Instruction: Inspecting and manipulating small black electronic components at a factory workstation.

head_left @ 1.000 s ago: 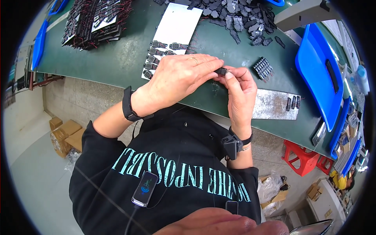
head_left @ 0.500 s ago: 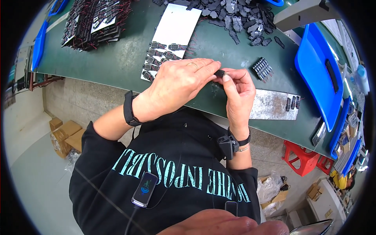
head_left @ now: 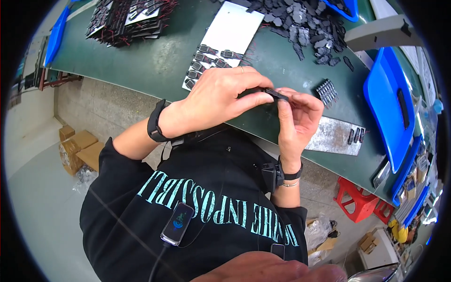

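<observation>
Both of my hands meet over the table's near edge and pinch one small black plastic part (head_left: 276,94). My left hand (head_left: 221,94) grips its left end between thumb and fingers. Its other end sits between the thumb and fingertips of my right hand (head_left: 300,113). The fingers cover much of the part, so its exact kind is hard to make out. Just beyond my left hand lies a white board (head_left: 235,26) with several small black speaker-like modules (head_left: 205,58) with thin red wires. My left hand hides some of that board's near end.
Loose black pieces (head_left: 300,23) are heaped at the back. Stacked boards of wired modules (head_left: 127,21) stand far left. On the right are a bundle of small parts (head_left: 327,91), a metal plate (head_left: 333,136) with several black parts, and a blue tray (head_left: 380,108). A red stool (head_left: 357,199) stands below.
The black part is now turned so that more of its length shows between my hands. My right hand has shifted right and slightly nearer. The whole view has also shifted a little.
</observation>
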`<state>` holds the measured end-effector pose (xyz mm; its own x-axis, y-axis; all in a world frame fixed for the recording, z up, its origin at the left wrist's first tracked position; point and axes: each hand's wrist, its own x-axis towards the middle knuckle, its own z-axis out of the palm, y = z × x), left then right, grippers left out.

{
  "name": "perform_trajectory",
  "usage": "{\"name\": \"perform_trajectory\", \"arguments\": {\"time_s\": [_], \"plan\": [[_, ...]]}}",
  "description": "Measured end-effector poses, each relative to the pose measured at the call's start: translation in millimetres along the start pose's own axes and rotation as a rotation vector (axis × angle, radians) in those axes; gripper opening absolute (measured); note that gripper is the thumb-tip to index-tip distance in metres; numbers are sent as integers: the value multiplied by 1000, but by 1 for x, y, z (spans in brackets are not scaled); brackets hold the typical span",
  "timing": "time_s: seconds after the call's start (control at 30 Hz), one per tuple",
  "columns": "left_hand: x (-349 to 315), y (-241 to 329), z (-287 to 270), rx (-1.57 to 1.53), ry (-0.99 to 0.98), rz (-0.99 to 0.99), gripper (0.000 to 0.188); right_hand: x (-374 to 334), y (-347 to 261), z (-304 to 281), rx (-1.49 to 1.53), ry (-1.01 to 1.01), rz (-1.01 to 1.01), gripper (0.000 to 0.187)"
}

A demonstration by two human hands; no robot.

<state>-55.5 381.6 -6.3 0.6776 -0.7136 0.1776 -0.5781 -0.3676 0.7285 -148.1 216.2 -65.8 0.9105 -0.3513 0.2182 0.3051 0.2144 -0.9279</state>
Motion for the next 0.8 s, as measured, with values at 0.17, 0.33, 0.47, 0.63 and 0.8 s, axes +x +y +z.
{"name": "perform_trajectory", "arguments": {"time_s": [0.17,0.33,0.47,0.63,0.8], "plan": [[-5,-6,-5,-256,-58,-137,17,-2,1,-2,5,-59,-55,31],[-8,-8,-6,-337,-57,-145,17,-3,-4,-2,7,-66,16,32],[-10,-7,-6,-243,-36,-67,14,-3,-4,-2,43,-78,29,33],[-11,-8,-3,-218,1,-6,13,-3,-5,-3,43,-90,37,33],[-10,-4,-9,118,22,217,12,-4,2,-8,-119,-127,-35,35]]}}
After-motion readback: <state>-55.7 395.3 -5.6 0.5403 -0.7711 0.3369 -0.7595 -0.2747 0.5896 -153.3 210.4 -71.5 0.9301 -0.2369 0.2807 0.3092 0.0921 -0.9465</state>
